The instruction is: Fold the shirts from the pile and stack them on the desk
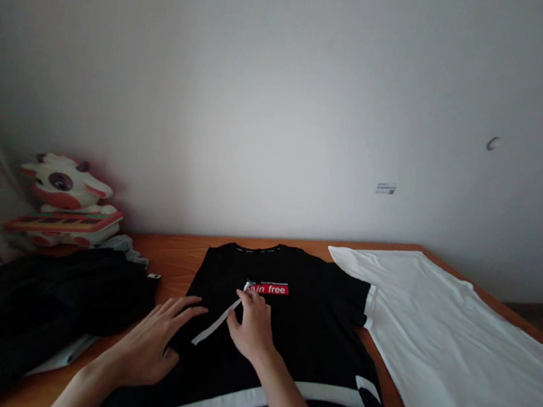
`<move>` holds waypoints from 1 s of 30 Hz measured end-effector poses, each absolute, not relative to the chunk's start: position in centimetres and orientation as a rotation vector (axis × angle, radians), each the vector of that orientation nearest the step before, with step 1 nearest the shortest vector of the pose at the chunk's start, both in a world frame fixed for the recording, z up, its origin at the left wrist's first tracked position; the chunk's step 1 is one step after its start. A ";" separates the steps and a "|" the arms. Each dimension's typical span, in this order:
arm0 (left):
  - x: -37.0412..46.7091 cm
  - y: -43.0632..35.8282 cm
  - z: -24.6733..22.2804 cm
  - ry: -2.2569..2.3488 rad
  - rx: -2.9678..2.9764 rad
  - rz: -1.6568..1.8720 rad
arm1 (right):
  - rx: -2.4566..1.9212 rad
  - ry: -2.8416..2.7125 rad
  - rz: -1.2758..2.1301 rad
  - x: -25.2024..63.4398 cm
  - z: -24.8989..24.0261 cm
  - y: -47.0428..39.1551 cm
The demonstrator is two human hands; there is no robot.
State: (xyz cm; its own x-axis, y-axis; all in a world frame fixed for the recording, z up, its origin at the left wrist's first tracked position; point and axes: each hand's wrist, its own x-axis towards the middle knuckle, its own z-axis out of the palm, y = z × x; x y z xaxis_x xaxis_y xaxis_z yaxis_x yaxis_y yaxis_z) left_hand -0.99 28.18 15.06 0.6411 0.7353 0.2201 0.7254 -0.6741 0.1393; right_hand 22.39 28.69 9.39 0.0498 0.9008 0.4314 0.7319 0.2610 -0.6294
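Observation:
A black T-shirt [313, 342] with white stripes and a red chest print reading "ain free" lies spread in front of me. Its left sleeve is folded inward, so the white cuff trim [216, 323] runs diagonally over the chest. My left hand [153, 341] rests open on the shirt's left side, fingers stretched out. At the upper end of that trim, beside the print, the fingertips of my right hand [251, 324] touch the cloth, slightly bent, with the thumb apart. On the right, the other sleeve [347, 293] extends outward with its white cuff.
A white garment [457, 348] lies flat to the right, its edge close to the black sleeve. Dark clothes [52, 308] are heaped at the left. Behind them a cow-shaped toy keyboard [68, 203] stands by the wall [285, 98]. The wooden surface [174, 257] ends at that wall.

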 end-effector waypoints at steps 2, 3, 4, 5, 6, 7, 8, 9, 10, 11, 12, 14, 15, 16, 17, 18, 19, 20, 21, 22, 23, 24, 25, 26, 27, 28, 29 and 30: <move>-0.6 27.0 14.5 1.295 2.833 0.377 | -1.502 -1.726 0.250 22.4 9.4 28.7; -0.2 26.8 14.4 1.293 2.847 0.379 | -1.501 -1.729 0.246 22.5 9.4 28.7; 0.3 26.8 14.3 1.283 2.858 0.386 | -1.503 -1.729 0.246 22.4 9.4 28.7; 0.8 26.9 14.4 1.273 2.864 0.397 | -1.509 -1.726 0.250 22.4 9.4 28.7; 1.3 27.0 14.5 1.271 2.862 0.416 | -1.516 -1.721 0.257 22.4 9.3 28.7; 1.8 27.0 14.6 1.282 2.850 0.450 | -1.523 -1.710 0.267 22.4 9.3 28.8; 2.1 27.1 14.7 1.305 2.823 0.499 | -1.527 -1.691 0.280 22.3 9.2 28.9; 2.4 27.0 14.9 1.331 2.781 0.560 | -1.526 -1.665 0.297 22.3 9.2 29.0; 2.7 27.0 15.0 1.349 2.728 0.622 | -1.518 -1.631 0.318 22.3 9.1 29.2; 2.9 26.9 15.0 1.360 2.669 0.680 | -1.504 -1.591 0.343 22.3 9.0 29.4; 3.0 26.9 15.0 1.363 2.613 0.729 | -1.483 -1.549 0.367 22.4 8.9 29.6; 3.1 27.0 14.7 1.357 2.538 0.794 | -1.441 -1.478 0.405 22.5 8.8 29.9; 3.1 27.0 14.3 1.369 2.526 0.823 | -1.428 -1.457 0.412 22.5 8.8 30.0; 3.0 27.1 13.8 1.399 2.527 0.849 | -1.424 -1.452 0.409 22.6 8.8 30.0; 2.9 27.2 13.1 1.446 2.541 0.866 | -1.427 -1.461 0.397 22.6 8.9 29.9; 2.7 27.2 12.4 1.496 2.566 0.864 | -1.438 -1.486 0.378 22.6 9.0 29.8; 2.6 27.1 11.7 1.543 2.596 0.836 | -1.456 -1.521 0.353 22.6 9.1 29.6; 2.4 27.1 11.1 1.584 2.626 0.781 | -1.478 -1.561 0.329 22.6 9.3 29.5; 2.4 27.0 10.6 1.622 2.647 0.712 | -1.500 -1.600 0.312 22.5 9.4 29.3; 2.4 27.0 10.4 1.662 2.654 0.644 | -1.522 -1.631 0.303 22.5 9.5 29.1; 2.5 27.1 10.4 1.700 2.651 0.580 | -1.543 -1.650 0.300 22.4 9.6 29.0; 2.8 27.3 10.6 1.741 2.642 0.521 | -1.563 -1.661 0.298 22.4 9.7 28.9; 3.3 27.7 11.0 1.781 2.633 0.468 | -1.580 -1.669 0.292 22.3 9.8 28.8; 3.8 28.3 11.3 1.816 2.625 0.424 | -1.599 -1.677 0.279 22.3 9.8 28.7; 4.5 29.0 11.7 1.840 2.624 0.382 | -1.620 -1.687 0.259 22.3 9.9 28.6; 5.1 29.9 11.9 1.860 2.622 0.351 | -1.642 -1.698 0.237 22.3 10.0 28.5; 5.8 30.8 11.9 1.881 2.615 0.324 | -1.662 -1.707 0.215 22.4 10.2 28.4; 6.4 31.8 11.8 1.902 2.600 0.297 | -1.677 -1.712 0.195 22.4 10.3 28.2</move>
State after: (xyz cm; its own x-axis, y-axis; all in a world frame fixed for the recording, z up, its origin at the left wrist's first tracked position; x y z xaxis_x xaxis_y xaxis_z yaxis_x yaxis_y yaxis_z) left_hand 6.40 31.80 11.84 0.2937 0.9343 0.2021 0.9514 -0.3061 0.0326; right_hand 22.44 28.22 10.30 0.1064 0.9186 0.3805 0.8096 0.1422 -0.5695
